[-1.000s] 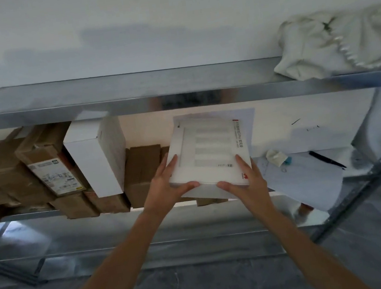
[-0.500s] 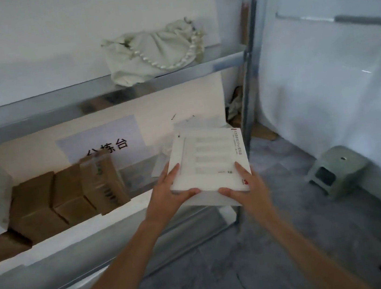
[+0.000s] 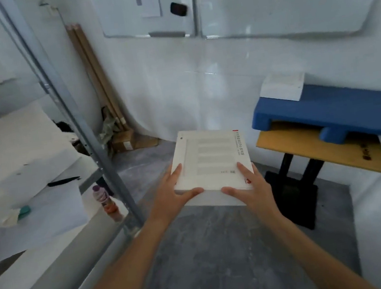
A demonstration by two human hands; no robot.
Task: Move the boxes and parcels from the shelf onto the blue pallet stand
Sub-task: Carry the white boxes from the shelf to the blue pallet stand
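Since the previous frame, my view has swung right from the shelf to the blue pallet stand. I grip the flat white box at its near corners: left hand and right hand, thumbs on top. It hangs above the floor, left of the stand, where another white box rests.

Metal shelf rack stands left; blue plastic pallet stand right, on yellow-topped counter; flat white cardboard box between them, in both hands.
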